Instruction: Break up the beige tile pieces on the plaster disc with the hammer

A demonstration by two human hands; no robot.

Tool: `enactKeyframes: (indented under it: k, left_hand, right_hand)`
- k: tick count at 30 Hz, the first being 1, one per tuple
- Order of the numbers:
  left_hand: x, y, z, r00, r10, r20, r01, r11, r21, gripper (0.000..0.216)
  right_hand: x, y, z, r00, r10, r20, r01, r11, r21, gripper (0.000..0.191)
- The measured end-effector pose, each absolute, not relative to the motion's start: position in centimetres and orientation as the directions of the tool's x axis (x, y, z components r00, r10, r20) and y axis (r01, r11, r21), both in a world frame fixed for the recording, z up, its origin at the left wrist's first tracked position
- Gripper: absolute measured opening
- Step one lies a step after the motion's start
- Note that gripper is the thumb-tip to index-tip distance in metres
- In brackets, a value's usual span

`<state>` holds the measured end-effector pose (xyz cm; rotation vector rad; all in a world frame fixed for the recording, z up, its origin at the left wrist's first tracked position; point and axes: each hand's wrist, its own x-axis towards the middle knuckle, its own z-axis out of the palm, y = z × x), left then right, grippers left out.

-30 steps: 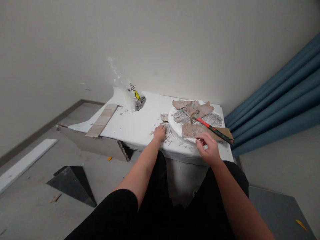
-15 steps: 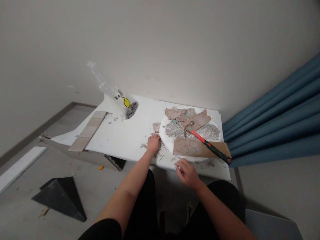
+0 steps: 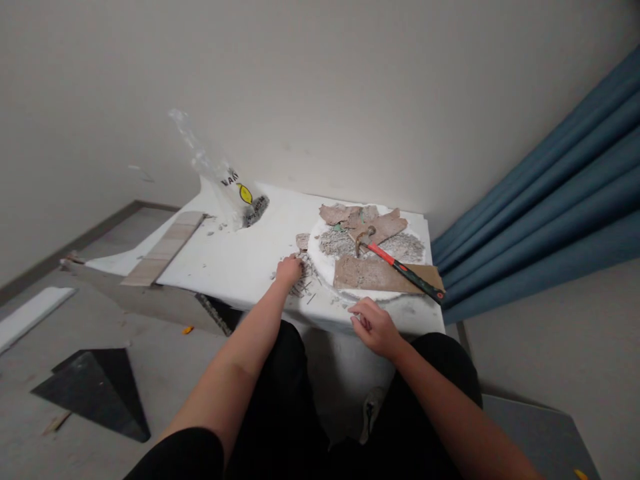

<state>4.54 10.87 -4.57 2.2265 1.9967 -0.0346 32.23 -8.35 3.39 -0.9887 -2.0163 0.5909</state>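
My left hand (image 3: 289,270) rests fingers-down on a small heap of tile chips (image 3: 304,285) on the white board (image 3: 240,257), its fingers curled over the bits. Near the board's front edge my right hand (image 3: 373,325) is loosely closed, fingers pinched together; what it holds is too small to make out. Just beyond lies a white round disc (image 3: 320,263) covered with broken brown tile pieces (image 3: 370,273) and grey rubble. A hammer (image 3: 397,264) with a red and black handle lies across the disc.
A clear plastic bag (image 3: 227,190) with a yellow logo stands at the board's back left. A strip of beige tiles (image 3: 163,248) lies on its left end. A black wedge (image 3: 95,390) sits on the grey floor. Blue curtain (image 3: 540,220) hangs at right.
My right hand has drawn back from the disc's tile pieces to the board's front edge. My left hand stays on the chips. The view has shifted a little.
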Motion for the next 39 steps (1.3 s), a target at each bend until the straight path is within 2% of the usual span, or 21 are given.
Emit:
enactKeyframes:
  k: [6, 10, 13, 19, 23, 26, 29, 31, 33, 36, 39]
  left_hand:
    - [5.2, 9.4, -3.2, 0.092, 0.992, -0.083, 0.990, -0.083, 0.115, 0.041]
    - [6.1, 10.6, -2.6, 0.109, 0.991, -0.083, 0.985, -0.096, 0.143, 0.040]
    - [7.0, 11.9, -2.7, 0.052, 0.995, -0.082, 0.990, -0.041, 0.133, 0.035]
    - [7.9, 13.8, -4.0, -0.081, 0.992, -0.099, 0.983, 0.096, 0.158, 0.037]
    - [7.7, 14.3, -4.2, -0.104, 0.987, -0.122, 0.974, 0.126, 0.189, 0.033]
    - [7.3, 14.1, -3.9, -0.120, 0.983, -0.136, 0.966, 0.147, 0.211, 0.028]
    - [6.8, 13.8, -3.0, -0.200, 0.975, -0.094, 0.921, 0.220, 0.323, 0.022]
    - [6.4, 13.6, -2.0, -0.311, 0.949, -0.042, 0.844, 0.296, 0.448, 0.019]
    - [6.4, 13.2, -0.7, -0.403, 0.915, -0.001, 0.736, 0.325, 0.594, 0.018]
    - [7.8, 11.5, 1.3, -0.388, 0.921, 0.038, 0.506, 0.178, 0.844, 0.034]
    - [10.9, 8.5, 2.4, -0.226, 0.974, 0.023, 0.258, 0.037, 0.966, 0.040]
  right_hand:
    - [35.0, -9.6, 4.9, -0.165, 0.865, 0.473, 0.479, 0.490, -0.729, 0.012]
    - [36.9, -9.5, 5.0, -0.105, 0.880, 0.463, 0.502, 0.449, -0.739, 0.010]
    - [37.5, -9.4, 5.1, -0.082, 0.887, 0.454, 0.514, 0.428, -0.743, 0.010]
    - [38.1, -8.7, 5.2, -0.111, 0.885, 0.451, 0.556, 0.432, -0.710, 0.011]
    - [39.8, -7.0, 5.1, -0.018, 0.876, 0.482, 0.600, 0.395, -0.696, 0.012]
    - [41.2, -5.1, 4.8, 0.045, 0.851, 0.524, 0.685, 0.355, -0.636, 0.014]
    - [41.7, -3.5, 4.2, -0.123, 0.868, 0.482, 0.814, 0.366, -0.451, 0.017]
    - [41.3, -2.6, 3.6, -0.301, 0.888, 0.347, 0.862, 0.409, -0.300, 0.020]
    - [40.6, -1.9, 3.2, -0.396, 0.896, 0.200, 0.881, 0.433, -0.193, 0.023]
    - [39.3, -1.2, 3.0, -0.412, 0.907, 0.089, 0.901, 0.420, -0.112, 0.028]
    - [38.4, -1.2, 3.4, -0.394, 0.918, 0.040, 0.915, 0.396, -0.079, 0.034]
